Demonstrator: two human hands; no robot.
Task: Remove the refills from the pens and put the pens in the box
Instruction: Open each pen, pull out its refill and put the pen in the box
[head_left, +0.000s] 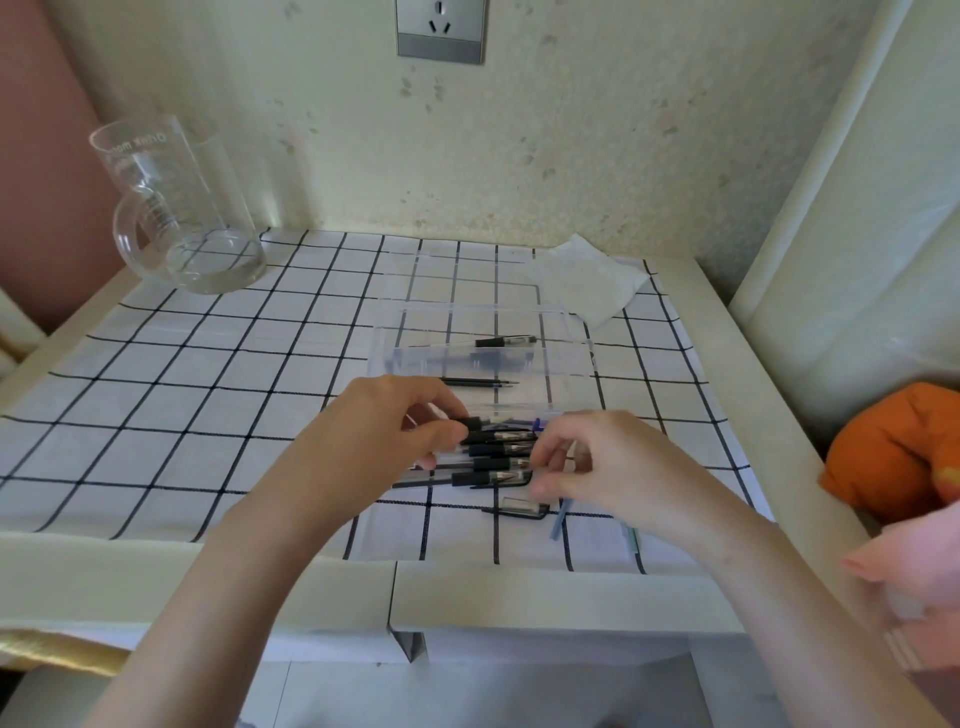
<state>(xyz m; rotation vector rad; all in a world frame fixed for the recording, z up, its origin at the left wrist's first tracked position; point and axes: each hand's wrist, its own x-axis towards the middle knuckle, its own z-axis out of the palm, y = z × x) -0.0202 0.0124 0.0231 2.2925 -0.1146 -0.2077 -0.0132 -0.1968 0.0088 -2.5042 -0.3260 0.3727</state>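
Several clear pens with black grips (493, 457) lie side by side on the checked cloth in front of a clear plastic box (483, 338). My left hand (384, 431) pinches the top pen of the row at its black grip. My right hand (587, 462) holds that pen's tip end, fingers curled. One pen (498, 341) lies inside the box. Thin black refills (480, 383) rest just in front of the box. A loose black pen cap (519, 506) and a blue refill (560, 519) lie near my right hand.
A glass jug (182, 208) stands at the back left. A white tissue (592, 283) lies behind the box on the right. An orange plush object (898, 452) sits beyond the table's right edge. A wall rises directly behind the table.
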